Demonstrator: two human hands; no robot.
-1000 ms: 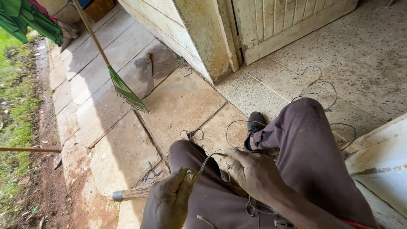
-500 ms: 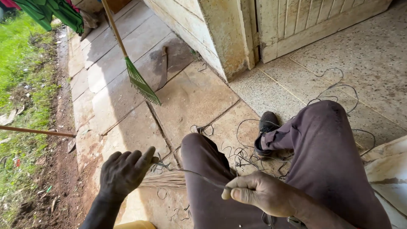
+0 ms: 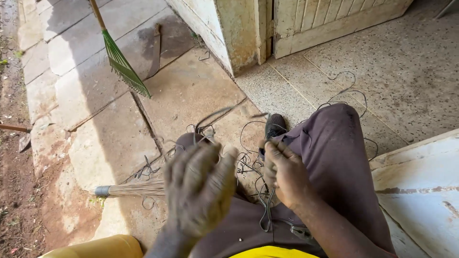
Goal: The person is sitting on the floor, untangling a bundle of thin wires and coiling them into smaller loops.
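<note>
Two hands: left hand [image 3: 201, 191] raised, blurred, fingers spread; right hand [image 3: 286, 174] closed on thin wire [image 3: 264, 210] at knee.
Room: paving [image 3: 191, 91] bare towards rake [image 3: 122, 64].
Hidden: wire tangle partly blocked.

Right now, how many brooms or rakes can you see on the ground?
2. A green rake leans over the paving slabs at upper left. A straw broom lies on the slabs beside the left hand, partly hidden behind it. Others may lie out of view.

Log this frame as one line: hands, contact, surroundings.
left hand: raised, open, holds nothing | right hand: pinching thin wire over lap | straw broom beneath | green rake on paving
</note>
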